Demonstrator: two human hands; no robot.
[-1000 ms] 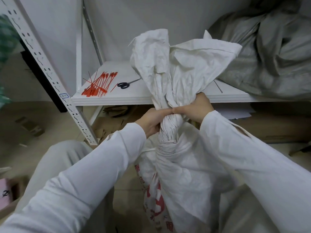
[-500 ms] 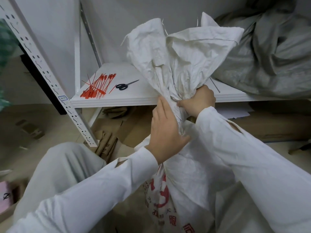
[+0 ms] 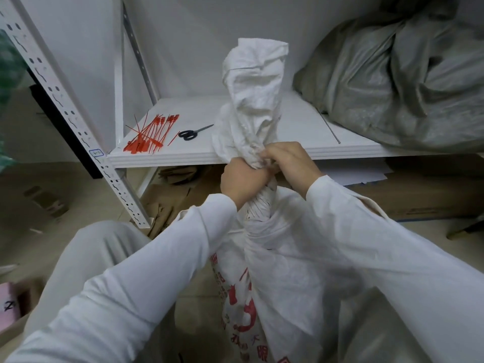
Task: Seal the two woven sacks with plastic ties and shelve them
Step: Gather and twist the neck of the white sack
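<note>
Both hands are on the white woven sack (image 3: 277, 263). It stands in front of the person, right of the left knee (image 3: 86, 247), body below the shelf (image 3: 183, 159), bottom out of view.

Left hand (image 3: 242, 179) wraps the twisted neck (image 3: 259, 205) from the left, back of hand to camera, closed tight round the fabric. Right hand (image 3: 292, 166) sits just above and right of it, touching it, fingers (image 3: 271, 156) curled and pinching the bunched fabric at the top of the twist. Both forearms, in white sleeves, come up from the bottom of view with the wrists close together.

The sack top (image 3: 254, 82) sticks up above the hands as a narrow crumpled column, roughly upright, overlapping the shelf edge in view.

Red plastic ties (image 3: 150, 134) lie in a loose pile at the shelf's left end, with the scissors (image 3: 193, 132) just beside them on the right. A grey sack (image 3: 406, 82) slumps on the shelf's right end.

Diff vs 0.5 s ago:
- Left hand was flat and open against the sack below the neck; now it grips the neck.
- Sack top was fanned wide; now it's gathered narrow.
- Right hand holds the same spot.

The two-handed grip matches the one 1.0 s ago, but the top is tighter. Ties, scissors and grey sack are unmoved.
</note>
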